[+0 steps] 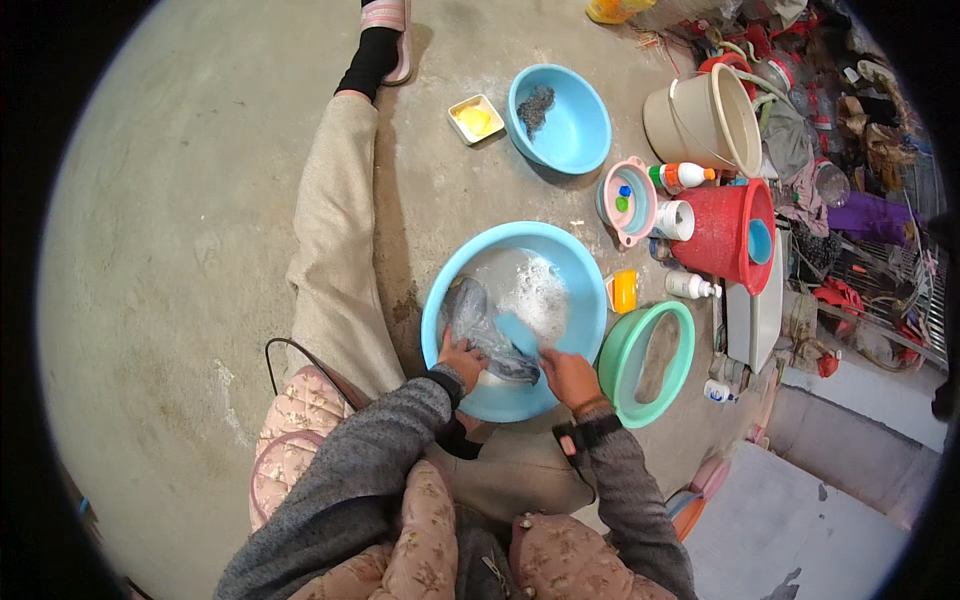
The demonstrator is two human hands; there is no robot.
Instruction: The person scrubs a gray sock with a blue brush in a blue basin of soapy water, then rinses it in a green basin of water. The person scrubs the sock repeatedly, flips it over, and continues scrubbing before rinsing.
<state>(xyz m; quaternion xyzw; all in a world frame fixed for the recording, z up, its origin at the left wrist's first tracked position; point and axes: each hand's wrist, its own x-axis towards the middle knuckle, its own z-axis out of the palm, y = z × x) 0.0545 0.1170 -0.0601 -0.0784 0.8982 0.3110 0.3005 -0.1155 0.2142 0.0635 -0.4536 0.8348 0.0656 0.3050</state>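
A large light-blue plastic basin (592,300) holds soapy water with white foam (538,289). In it lies a wet gray cloth item (474,315), perhaps a shoe or garment; its kind is unclear. My left hand (461,360) presses on the near left part of this item, fingers spread. My right hand (570,377) is closed around the end of a blue brush (517,334), whose head is blurred over the item. Bristles cannot be made out.
Beyond stand a yellow-filled white dish (476,120) and a blue basin (559,154) with a dark gray clump (535,111). To the right are a green basin (609,367), a yellow box (625,291), a white pump bottle (688,285), a red bucket (712,225) and a beige bucket (686,124).
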